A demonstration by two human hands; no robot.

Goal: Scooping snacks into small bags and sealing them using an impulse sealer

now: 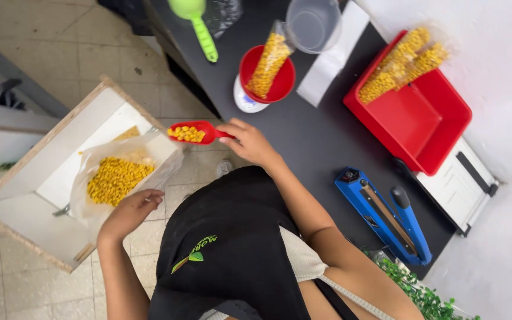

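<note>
the red scoop (192, 132) sits loaded with yellow kernels (186, 134), held level in the air just past the edge of the dark surface (315, 142), right over the rim of the big clear bag (120, 175) of the same kernels. its long axis runs almost flat across the view, bowl end pointing away from the surface toward the bag, handle end tucked into the right hand (249, 142), which is clenched around that handle. so the load lies straight out from the right hand's knuckles, on the bag side. the left hand (130, 212) is lower and nearer the body, fingers curled on the near edge of the bag, grasping the plastic and holding the mouth open; it is near the scoop but not touching it. the bag rests in a pale wooden box (37, 195) standing on the tiled floor (42, 47). on the opposite side of the right hand, well apart from the scoop, a red bowl (268, 77) sits on a small white scale (247, 102) with a narrow clear pouch (271, 59) of kernels leaning in it. further out: a red tray (428, 118) with filled pouches, a blue heat sealer (386, 213), a green scoop (197, 24), a clear jug (314, 25).
</note>
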